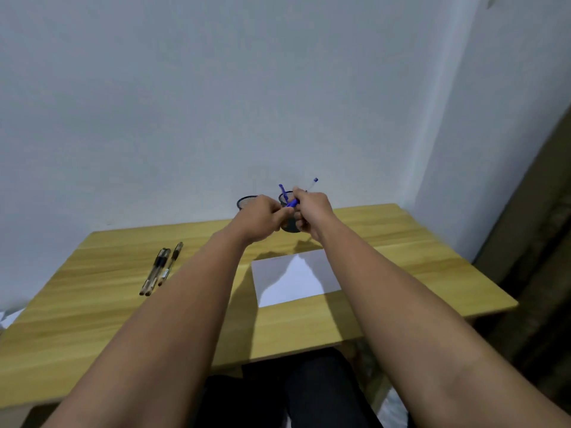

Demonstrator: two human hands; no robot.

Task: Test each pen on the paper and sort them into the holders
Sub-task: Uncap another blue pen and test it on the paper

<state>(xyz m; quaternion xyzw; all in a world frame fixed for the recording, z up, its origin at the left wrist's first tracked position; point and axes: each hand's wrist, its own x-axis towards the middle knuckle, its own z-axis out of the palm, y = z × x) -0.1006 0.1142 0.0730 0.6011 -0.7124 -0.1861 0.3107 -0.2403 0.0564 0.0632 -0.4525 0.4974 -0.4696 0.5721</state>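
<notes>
Both my arms reach out over the wooden table (92,304) toward its far edge. My right hand (312,213) grips a blue pen (293,202), whose clear barrel with a blue end (315,180) sticks up behind the hand. My left hand (262,217) pinches the pen's blue front end with its fingertips. Behind the hands stand two dark mesh holders: the left one (245,200) looks empty, the right one (289,225) holds a blue pen (282,191). A white sheet of paper (296,279) lies below the hands. Three black pens (160,267) lie side by side on the left.
A plain wall rises directly behind the table. A dark brown panel (537,242) stands at the right beyond the table's edge. My dark-clothed legs (296,393) show under the near edge.
</notes>
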